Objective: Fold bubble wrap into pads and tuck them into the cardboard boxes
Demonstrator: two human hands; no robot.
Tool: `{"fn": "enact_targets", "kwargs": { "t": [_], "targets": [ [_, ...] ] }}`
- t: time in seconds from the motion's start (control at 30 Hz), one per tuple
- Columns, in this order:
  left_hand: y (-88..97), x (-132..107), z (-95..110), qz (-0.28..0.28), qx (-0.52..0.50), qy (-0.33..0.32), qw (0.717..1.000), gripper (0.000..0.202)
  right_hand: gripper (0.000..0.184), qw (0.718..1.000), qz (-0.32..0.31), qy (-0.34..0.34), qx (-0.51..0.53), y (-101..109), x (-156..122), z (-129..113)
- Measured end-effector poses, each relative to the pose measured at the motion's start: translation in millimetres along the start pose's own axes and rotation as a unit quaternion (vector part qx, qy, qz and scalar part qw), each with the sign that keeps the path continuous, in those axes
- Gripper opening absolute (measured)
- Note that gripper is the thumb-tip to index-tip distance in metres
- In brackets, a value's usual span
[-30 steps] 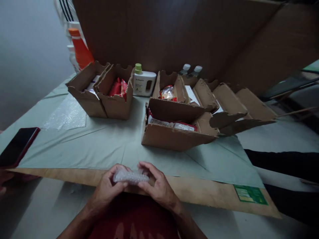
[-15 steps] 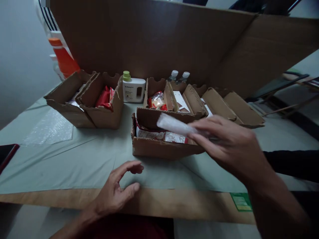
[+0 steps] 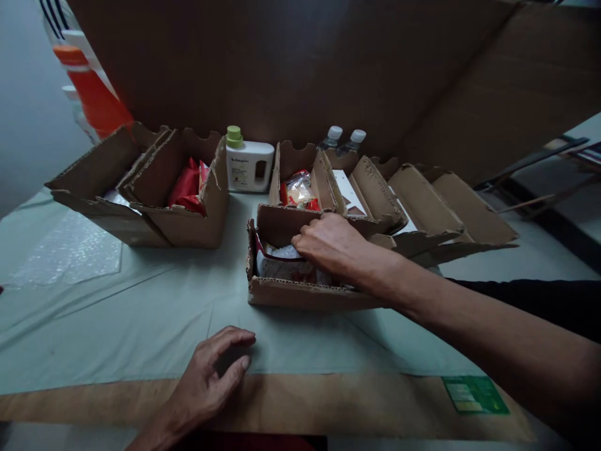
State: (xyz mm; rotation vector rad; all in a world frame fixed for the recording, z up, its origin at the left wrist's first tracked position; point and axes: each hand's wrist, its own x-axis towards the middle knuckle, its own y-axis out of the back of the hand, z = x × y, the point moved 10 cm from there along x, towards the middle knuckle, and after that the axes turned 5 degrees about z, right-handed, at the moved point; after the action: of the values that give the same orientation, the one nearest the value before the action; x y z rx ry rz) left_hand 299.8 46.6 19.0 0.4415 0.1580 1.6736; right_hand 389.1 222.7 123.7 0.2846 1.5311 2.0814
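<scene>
Holding the right hand (image 3: 328, 244) down inside the front cardboard box (image 3: 310, 299), just right of the frame's centre, knuckles up and fingers curled in. Cannot tell whether gripping the bubble-wrapped item (image 3: 285, 252), partly hidden in that box just left of the fingers, beside a white-and-dark-red packet (image 3: 279, 269). Hovering with the left hand (image 3: 216, 373) at lower centre, near the closest edge of the green-clothed table (image 3: 154, 319), thumb and fingers set loosely apart. Can see, just behind the front box, a carton with a red-and-clear packet (image 3: 300, 188), then one with a white card (image 3: 348, 191), with more cartons (image 3: 425, 194) toward the frame's right. Can see, at upper centre, a white jug with a green cap (image 3: 248, 166) and, farther right, two white-capped bottles (image 3: 334, 136). Can make out, left of the jug, two adjoining boxes (image 3: 197, 225), the nearer to centre holding a red packet (image 3: 186, 188). Can see an orange bottle (image 3: 98, 100) at upper left and a bubble-wrap sheet (image 3: 70, 254) at left.
</scene>
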Motion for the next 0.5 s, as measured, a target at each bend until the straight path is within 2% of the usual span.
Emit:
{"fn": "enact_targets", "kwargs": {
  "t": [0.07, 0.17, 0.23, 0.4, 0.47, 0.5],
  "targets": [
    [-0.4, 0, -3, -0.001, 0.008, 0.002, 1.000, 0.020, 0.023, 1.000, 0.026, 0.003, -0.004, 5, 0, -4],
    [-0.5, -1, -7, -0.001, 0.014, 0.006, 1.000, 0.020, 0.025, 0.998, 0.054, -0.018, 0.025, 11, -5, 3],
    [0.6, -1, -8, 0.003, 0.015, 0.008, 1.000, 0.020, 0.021, 0.998, 0.031, -0.032, 0.037, 6, -9, 12],
    [-0.8, 0, -10, 0.000, 0.017, 0.015, 1.000, 0.020, 0.019, 0.992, -0.104, -0.039, 0.062, -26, -19, 25],
    [-0.6, 1, -8, 0.000, 0.015, 0.011, 1.000, 0.021, 0.020, 0.989, -0.108, -0.040, 0.094, -27, -25, 28],
    [0.9, 2, -7, 0.003, 0.016, 0.008, 1.000, 0.021, 0.019, 0.989, -0.079, -0.051, 0.110, -20, -30, 32]
  ]
}}
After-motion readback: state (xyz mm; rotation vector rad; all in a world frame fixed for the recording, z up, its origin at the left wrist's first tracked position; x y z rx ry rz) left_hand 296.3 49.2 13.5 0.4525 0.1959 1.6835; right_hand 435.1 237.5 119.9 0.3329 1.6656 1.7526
